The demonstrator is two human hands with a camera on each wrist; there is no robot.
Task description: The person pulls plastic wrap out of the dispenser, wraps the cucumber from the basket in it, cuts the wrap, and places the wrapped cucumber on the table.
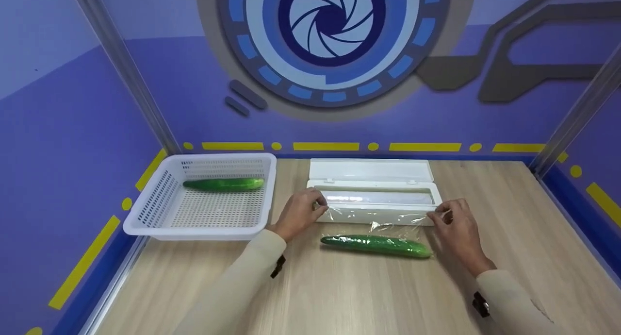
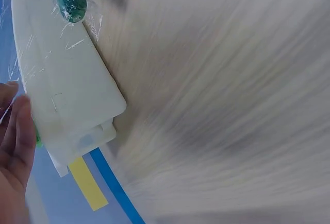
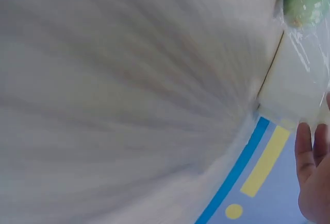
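Note:
My left hand (image 1: pixel 300 214) pinches one corner of a sheet of clear cling film (image 1: pixel 376 225), and my right hand (image 1: pixel 458 232) pinches the opposite corner. Stretched between them, the film passes over the front of a white cling film dispenser (image 1: pixel 371 171), whose lid stands open with the roll (image 1: pixel 378 198) inside. Just in front of the box lies a green cucumber (image 1: pixel 376 245) with shiny film over it. The left wrist view has the left hand (image 2: pixel 18 141) beside the box (image 2: pixel 77 87). In the right wrist view, the cucumber's pale end (image 3: pixel 305 0) shows above the right hand (image 3: pixel 315 183).
To the left, a white perforated basket (image 1: pixel 272 179) holds another cucumber (image 1: pixel 223 184). Blue and purple panels (image 1: pixel 165 92) with metal posts border the wooden table (image 1: pixel 339 296) at the back and sides.

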